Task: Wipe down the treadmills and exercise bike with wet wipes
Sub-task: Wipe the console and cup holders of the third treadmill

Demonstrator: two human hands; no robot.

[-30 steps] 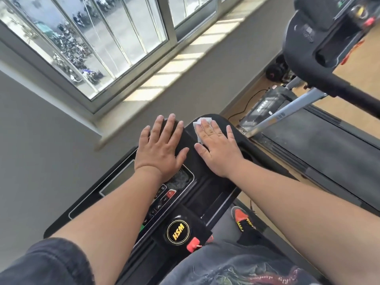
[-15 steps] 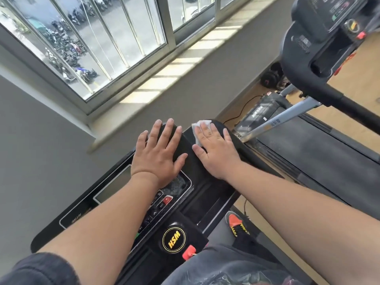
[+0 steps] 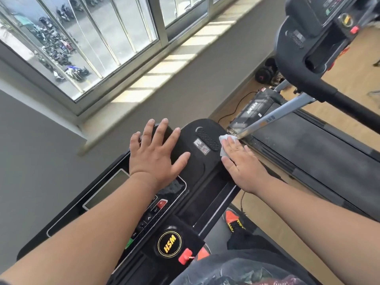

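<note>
From the head view, the person stands at the black plastic treadmill console (image 3: pixel 191 161), both arms stretched forward over it. The right hand (image 3: pixel 242 163) lies flat with straight fingers at the console's right edge, pressing a small white wet wipe (image 3: pixel 224 141) against the black surface; only the wipe's far end shows past the fingertips, just beside the oval speaker grille (image 3: pixel 207 138). The flat palm probably spreads pressure over the whole wipe so it drags evenly along the edge. The left hand (image 3: pixel 156 155) rests open, fingers spread wide, on the raised hump near the console's far left corner, holding nothing; it seems to be there to steady the body while the other arm reaches.

Nearer the person, the console carries a grey rectangular display screen (image 3: pixel 104 190), a round yellow-and-black HSM badge (image 3: pixel 169 243) and a red safety clip (image 3: pixel 186 256) at its near edge. An orange-and-black shoe (image 3: pixel 234 220) shows below the right edge.

Counted: two hands, one wipe, two treadmills. The second black treadmill (image 3: pixel 316 155) stands to the right, its belt and a grey metal upright (image 3: pixel 273 118) near the wiping hand, its own console (image 3: pixel 320 33) at the top right corner of the view. No exercise bike is visible, so I judge the task to be at an early stage, with this console's right edge in hand.
</note>
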